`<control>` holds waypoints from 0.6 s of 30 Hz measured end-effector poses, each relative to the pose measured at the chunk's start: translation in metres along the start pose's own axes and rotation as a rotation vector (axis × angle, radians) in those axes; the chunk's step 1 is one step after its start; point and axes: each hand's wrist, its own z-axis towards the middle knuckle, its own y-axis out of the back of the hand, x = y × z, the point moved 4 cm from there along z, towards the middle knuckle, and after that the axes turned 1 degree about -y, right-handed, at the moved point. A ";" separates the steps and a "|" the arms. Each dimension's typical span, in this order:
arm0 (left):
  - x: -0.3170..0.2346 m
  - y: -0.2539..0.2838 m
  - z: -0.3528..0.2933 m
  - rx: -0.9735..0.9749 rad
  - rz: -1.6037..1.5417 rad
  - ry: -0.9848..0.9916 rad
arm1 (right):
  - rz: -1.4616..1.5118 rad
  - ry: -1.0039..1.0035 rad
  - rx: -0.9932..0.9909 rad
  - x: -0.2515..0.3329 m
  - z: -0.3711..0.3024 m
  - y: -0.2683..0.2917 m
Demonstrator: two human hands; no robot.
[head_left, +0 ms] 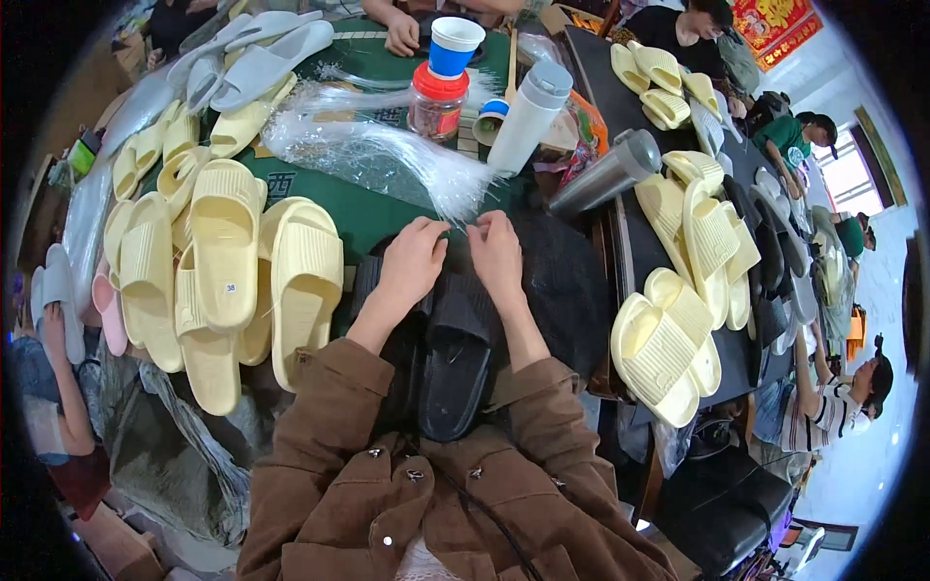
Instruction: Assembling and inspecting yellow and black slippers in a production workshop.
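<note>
A bundle of fine clear plastic strands [387, 160] lies across the green table, its narrow end reaching down between my hands. My left hand [412, 259] is closed, thumb and fingers pinched by the strand ends. Opposite it, a small gap away, my right hand [497, 257] pinches too. Whatever the fingertips hold is too fine to make out. Below and between my wrists a black slide sandal [455, 373] rests with its heel toward me. More black sandals are partly hidden behind my left wrist.
Pale yellow slides [308, 281] pile up at left, grey slides [276, 63] behind them. A red-lidded jar [436, 102] carries a blue-and-white cup [455, 46], beside a white bottle [528, 116] and a steel tumbler [610, 172]. More yellow slides [664, 339] cover the right table. Other people work around.
</note>
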 end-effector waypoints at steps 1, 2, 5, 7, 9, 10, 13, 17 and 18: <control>0.001 -0.001 -0.001 -0.004 0.010 -0.007 | 0.005 0.007 0.002 0.004 0.001 -0.002; 0.002 -0.001 -0.002 -0.012 0.006 -0.029 | -0.057 0.016 0.025 0.008 0.001 -0.005; -0.001 -0.004 -0.002 -0.033 0.119 -0.099 | -0.136 0.049 0.023 0.011 0.002 -0.010; 0.000 -0.007 0.000 -0.001 0.162 -0.134 | -0.150 0.072 -0.001 0.013 0.002 -0.010; -0.004 -0.007 0.003 -0.027 0.269 -0.180 | -0.135 0.057 0.002 0.015 0.000 -0.009; -0.003 -0.006 0.006 -0.035 0.271 -0.185 | -0.134 0.065 -0.003 0.016 0.000 -0.009; 0.001 -0.014 0.015 0.026 0.370 -0.216 | -0.113 0.070 -0.016 0.017 -0.001 -0.008; 0.010 -0.020 0.020 0.059 0.380 -0.257 | -0.123 0.060 -0.016 0.014 0.000 -0.009; 0.012 -0.021 0.022 0.060 0.394 -0.295 | -0.128 0.054 -0.005 0.014 0.000 -0.009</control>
